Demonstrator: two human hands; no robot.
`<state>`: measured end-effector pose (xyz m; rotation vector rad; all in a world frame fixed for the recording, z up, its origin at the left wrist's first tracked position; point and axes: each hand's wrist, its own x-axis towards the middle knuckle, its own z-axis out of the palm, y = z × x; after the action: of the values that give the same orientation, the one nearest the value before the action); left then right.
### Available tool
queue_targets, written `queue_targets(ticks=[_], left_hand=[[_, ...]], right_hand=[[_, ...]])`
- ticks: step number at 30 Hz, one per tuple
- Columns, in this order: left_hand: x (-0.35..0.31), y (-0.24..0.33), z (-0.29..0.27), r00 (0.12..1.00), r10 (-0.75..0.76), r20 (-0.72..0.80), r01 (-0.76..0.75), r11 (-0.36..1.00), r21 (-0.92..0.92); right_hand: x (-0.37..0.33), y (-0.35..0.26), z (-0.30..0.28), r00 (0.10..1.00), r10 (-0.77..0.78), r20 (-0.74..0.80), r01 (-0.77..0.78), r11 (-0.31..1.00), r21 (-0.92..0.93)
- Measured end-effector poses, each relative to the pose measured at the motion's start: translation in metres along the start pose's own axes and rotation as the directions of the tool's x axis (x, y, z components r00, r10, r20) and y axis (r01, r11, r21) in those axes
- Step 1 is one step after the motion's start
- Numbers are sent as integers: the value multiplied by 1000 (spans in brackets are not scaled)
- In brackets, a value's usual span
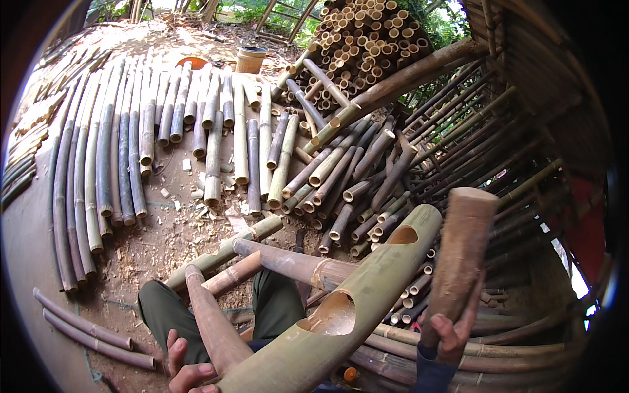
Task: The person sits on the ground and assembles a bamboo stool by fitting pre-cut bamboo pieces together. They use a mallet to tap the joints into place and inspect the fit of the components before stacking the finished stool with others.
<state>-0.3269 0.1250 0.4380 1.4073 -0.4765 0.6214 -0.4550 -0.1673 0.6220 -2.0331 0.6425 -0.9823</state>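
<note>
A thick green bamboo tube (377,278) slants across in front of me, with two oval openings cut in its upper side. The nearer opening (331,314) shows pale, fresh-cut wood inside. My left hand (187,367) is closed at the tube's near end, fingers curled against its left side; part of the hand is out of the picture. In my right hand (452,331) is a rough wooden mallet (465,236), held upright by its narrower handle, with its thick end raised to the right of the tube. Brownish bamboo pieces (298,262) lie under the tube.
Long bamboo poles (105,150) lie in rows at the left. Shorter pieces (347,167) are heaped ahead, before a tall stack of cut tubes (370,49). Wood chips (164,252) litter the ground. A bucket (250,60) stands far back; a bamboo rack (472,144) fills the right.
</note>
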Motion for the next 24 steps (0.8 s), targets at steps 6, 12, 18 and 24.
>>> queue_targets(ticks=[6, 12, 18, 24], left_hand=[[0, -21, 9, 931, 277, -236, -241, 956, 169], [-4, -11, 12, 949, 255, -186, -209, 949, 236], [-26, -31, 3, 956, 228, -187, -228, 973, 20], [-20, -7, 13, 995, -4, -96, -18, 974, -225]], right_hand=[[-9, 30, 1, 971, -233, 45, 237, 938, -254], [-18, 43, 12, 995, -22, 92, 25, 999, -34], [-15, 46, -70, 954, -217, 207, 173, 962, 210], [-28, 52, 23, 978, -42, 205, 81, 980, -183]])
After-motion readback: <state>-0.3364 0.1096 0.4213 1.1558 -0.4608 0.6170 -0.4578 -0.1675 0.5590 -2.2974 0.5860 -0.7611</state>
